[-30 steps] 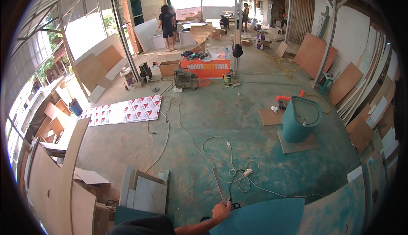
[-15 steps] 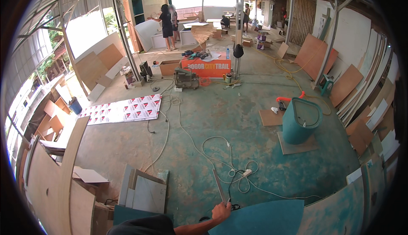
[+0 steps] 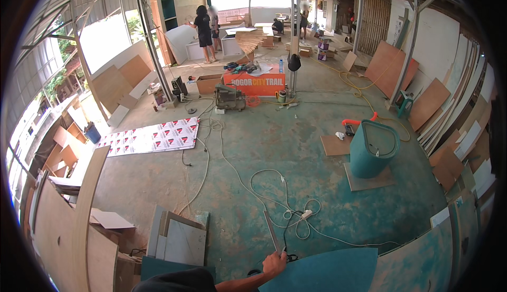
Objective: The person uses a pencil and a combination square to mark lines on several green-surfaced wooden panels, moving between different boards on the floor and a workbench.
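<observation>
1. Head view, far left: I see curved plywood pieces (image 3: 84, 207) standing on edge, leaned there, I judge, to keep the floor open.
2. Next, grey boards (image 3: 182, 236) lie stacked flat on the concrete near the lower edge, close to where the person stands, so probably stock kept within reach.
3. Lower centre: a hand (image 3: 274, 264) on a forearm that comes in from the bottom edge. I take it for the left, though I cannot be sure. Its fingers are curled tight around the near end of a thin metal strip (image 3: 271, 231), likely a ruler.
4. The strip slants up and away from the fist, over the floor and free of it, held by one end as a thing being carried or aimed.
5. Just right of the hand, a teal panel (image 3: 327, 271) lies flat, its edge almost touching the knuckles.
6. Beyond, a white cable (image 3: 288, 207) loops on the floor to a plug strip.
7. Farther right, a teal cabinet (image 3: 372, 149) stands upright on a board.
8. The other hand is out of sight.
</observation>
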`<state>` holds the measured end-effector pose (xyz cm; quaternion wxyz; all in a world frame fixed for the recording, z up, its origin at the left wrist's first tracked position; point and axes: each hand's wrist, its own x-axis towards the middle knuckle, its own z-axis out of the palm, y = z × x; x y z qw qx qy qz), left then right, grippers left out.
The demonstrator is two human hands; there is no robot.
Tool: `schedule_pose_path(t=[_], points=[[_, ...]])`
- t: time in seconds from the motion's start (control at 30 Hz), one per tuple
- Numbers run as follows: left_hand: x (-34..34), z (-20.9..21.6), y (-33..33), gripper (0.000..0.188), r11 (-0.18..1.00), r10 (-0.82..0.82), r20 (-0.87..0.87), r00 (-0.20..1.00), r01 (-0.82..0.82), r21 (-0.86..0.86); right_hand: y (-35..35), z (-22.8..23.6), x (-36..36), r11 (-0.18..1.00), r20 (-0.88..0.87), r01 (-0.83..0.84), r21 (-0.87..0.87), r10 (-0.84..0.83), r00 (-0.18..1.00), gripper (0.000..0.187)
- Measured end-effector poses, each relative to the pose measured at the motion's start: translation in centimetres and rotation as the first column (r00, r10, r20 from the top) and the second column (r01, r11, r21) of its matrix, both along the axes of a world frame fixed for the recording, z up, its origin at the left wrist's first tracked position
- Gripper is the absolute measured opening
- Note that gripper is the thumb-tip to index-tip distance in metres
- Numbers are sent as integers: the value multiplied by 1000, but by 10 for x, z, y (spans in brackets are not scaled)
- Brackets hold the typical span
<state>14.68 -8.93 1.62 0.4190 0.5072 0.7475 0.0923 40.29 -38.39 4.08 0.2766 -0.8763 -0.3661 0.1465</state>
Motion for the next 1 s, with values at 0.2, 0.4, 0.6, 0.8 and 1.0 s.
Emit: schedule_pose_path(t=[0.2,0.4,0.6,0.8,1.0], points=[[1,4,-1,54,1000,4,4,1000,-4,9,-2,-3,1,1000,-1,5,12,-5,1000,50],[0,7,-1,54,1000,-11,8,1000,11,14,0,0,0,1000,6,8,-12,-8,1000,50],[1,10,0,54,1000,3,-7,1000,-3,17,-1,-2,1,1000,-6,8,-8,-8,1000,50],[1,9,-1,54,1000,8,-10,1000,-7,18,-2,-4,2,1000,-6,19,-12,-19,1000,50],[0,8,0,55,1000,-6,-8,1000,6,7,-3,-4,3,1000,-6,12,-11,-12,1000,51]])
